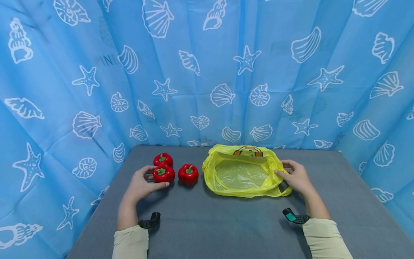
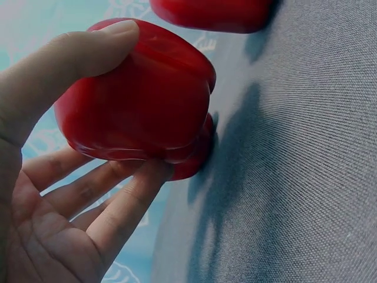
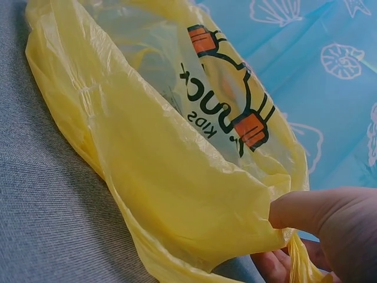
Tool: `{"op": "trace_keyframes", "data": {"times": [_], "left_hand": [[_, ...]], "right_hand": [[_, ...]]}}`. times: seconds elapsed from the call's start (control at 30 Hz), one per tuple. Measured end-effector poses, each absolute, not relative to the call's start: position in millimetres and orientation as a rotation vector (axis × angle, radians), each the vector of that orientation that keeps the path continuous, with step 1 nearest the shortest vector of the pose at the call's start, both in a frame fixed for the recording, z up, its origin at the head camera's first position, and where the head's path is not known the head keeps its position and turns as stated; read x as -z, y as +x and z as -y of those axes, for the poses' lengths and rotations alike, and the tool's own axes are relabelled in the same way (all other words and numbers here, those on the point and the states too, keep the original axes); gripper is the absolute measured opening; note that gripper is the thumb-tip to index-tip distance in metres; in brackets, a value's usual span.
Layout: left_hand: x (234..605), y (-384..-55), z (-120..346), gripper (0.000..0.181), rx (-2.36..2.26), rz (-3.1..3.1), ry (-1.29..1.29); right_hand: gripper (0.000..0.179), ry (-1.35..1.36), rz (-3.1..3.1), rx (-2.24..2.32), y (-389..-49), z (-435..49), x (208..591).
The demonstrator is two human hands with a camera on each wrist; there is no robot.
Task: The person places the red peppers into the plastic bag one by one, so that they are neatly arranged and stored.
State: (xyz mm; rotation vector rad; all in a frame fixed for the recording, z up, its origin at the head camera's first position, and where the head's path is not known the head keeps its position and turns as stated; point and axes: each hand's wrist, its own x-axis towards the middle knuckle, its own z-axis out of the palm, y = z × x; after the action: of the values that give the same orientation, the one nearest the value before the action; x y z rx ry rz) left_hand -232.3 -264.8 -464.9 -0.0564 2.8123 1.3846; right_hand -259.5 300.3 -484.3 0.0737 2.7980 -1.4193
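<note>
My left hand (image 1: 141,184) grips a red bell pepper (image 1: 164,174), thumb on the near side and fingers round the far side. In the left wrist view the held pepper (image 2: 138,94) is raised a little over the cloth, its shadow below. Just behind it sits a second red pepper (image 1: 162,158); a third red pepper (image 1: 189,175) stands to the right. My right hand (image 1: 295,177) pinches the right edge of a yellow plastic bag (image 1: 210,180), whose wide mouth faces up. Printed lettering and orange shapes show on the bag (image 3: 171,177) in the right wrist view.
A grey cloth-covered table (image 1: 220,230) lies under everything. Behind it and at both sides hangs a blue curtain (image 1: 200,90) with white shells and starfish. Each wrist wears a black strap mount (image 1: 150,221).
</note>
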Motion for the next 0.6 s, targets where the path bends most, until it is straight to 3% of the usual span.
{"op": "trace_keyframes", "data": {"times": [0.6], "left_hand": [[454.5, -230.0, 259.4, 0.092, -1.389, -2.849, -0.107]], "right_hand": [[0.067, 0.077, -2.801, 1.406, -258.4, -300.6, 483.3]]}}
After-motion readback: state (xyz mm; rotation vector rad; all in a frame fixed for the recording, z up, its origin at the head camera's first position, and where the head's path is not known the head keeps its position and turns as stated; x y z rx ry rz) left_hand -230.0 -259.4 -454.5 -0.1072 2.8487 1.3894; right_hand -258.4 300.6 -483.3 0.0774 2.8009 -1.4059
